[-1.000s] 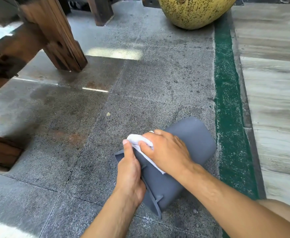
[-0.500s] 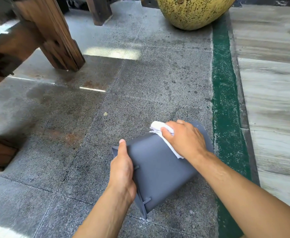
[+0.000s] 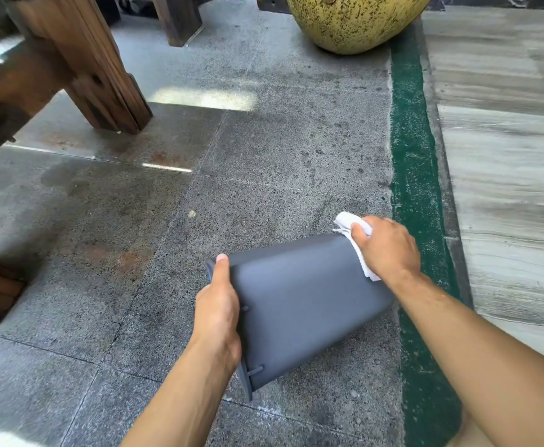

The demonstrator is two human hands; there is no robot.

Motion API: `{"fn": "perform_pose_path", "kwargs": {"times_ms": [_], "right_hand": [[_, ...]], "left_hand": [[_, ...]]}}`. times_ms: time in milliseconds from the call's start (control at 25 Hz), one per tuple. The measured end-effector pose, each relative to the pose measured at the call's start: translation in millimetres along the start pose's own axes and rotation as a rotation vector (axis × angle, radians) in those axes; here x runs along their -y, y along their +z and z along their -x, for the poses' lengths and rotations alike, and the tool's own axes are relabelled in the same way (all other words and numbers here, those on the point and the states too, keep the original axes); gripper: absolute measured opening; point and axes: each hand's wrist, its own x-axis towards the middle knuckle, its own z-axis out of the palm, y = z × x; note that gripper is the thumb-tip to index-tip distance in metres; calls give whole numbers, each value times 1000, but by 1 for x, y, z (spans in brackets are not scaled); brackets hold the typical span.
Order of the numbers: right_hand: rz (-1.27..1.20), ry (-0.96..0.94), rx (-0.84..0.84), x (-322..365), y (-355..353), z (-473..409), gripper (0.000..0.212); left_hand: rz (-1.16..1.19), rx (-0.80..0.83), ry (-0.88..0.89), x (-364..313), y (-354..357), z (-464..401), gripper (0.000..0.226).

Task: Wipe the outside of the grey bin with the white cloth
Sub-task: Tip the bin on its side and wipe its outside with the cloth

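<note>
Nearby, a wooden post (image 3: 103, 75) and yellow pot (image 3: 354, 21) flank the grey bin (image 3: 303, 301).

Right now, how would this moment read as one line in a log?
wiping | left hand grips grey bin rim | right hand presses white cloth at base end | bin on its side

Grey bin (image 3: 299, 304), white cloth (image 3: 349, 222), brown-speckled yellow pot (image 3: 354, 21)

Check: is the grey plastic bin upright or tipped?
Tipped: the grey plastic bin lies sideways, rim gripped by the left hand.
</note>
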Motion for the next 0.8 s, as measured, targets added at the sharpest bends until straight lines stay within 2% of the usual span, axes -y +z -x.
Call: {"fn": "perform_pose_path", "kwargs": {"times_ms": [200,440,520,640,720,800], "right_hand": [[-68,187,71,-26,-2,-7,40],[-66,233,101,-37,-2,-4,39],[-11,234,113,-41,-5,-1,37],[208,193,110,-48,-12,9,24],[239,168,110,-44,-17,13,35],[151,82,119,-25,-27,15,54]], "left_hand": [[-33,14,32,2,-2,-2,47],[-75,12,52,1,-2,-1,51],[-96,30,78,0,-3,0,51],[-174,65,152,-2,-2,6,54],[-212,86,224,-7,0,12,56],[-213,94,276,-14,0,17,59]]}}
